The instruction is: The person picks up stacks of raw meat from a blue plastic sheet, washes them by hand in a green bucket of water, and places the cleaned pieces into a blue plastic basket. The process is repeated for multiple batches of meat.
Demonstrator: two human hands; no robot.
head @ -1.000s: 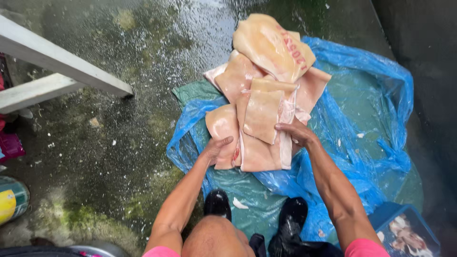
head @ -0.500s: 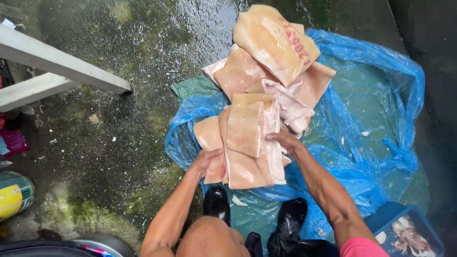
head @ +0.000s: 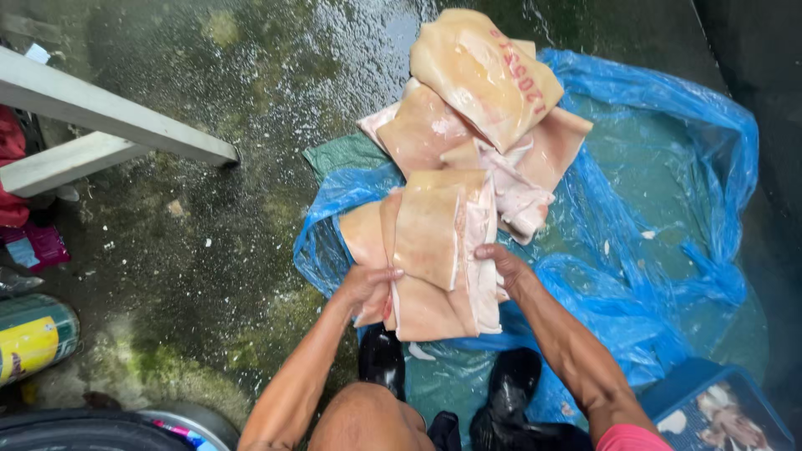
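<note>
Both hands gripped one folded slab of pale raw meat [head: 434,250], lying on a blue plastic sheet [head: 668,250] spread over the wet concrete floor [head: 251,125]. Left hand [head: 368,284] was closed on the slab's near-left edge; right hand [head: 501,263] was clamped on its right edge, fingers curled over the rind. Slab sat directly ahead of the hands, long axis running away from the person, approx. equally near both. Just beyond it, touching, was a pile of more meat slabs [head: 480,92]. Black boots [head: 384,359] stood below the slab; a blue crate [head: 718,409] sat at lower right.
</note>
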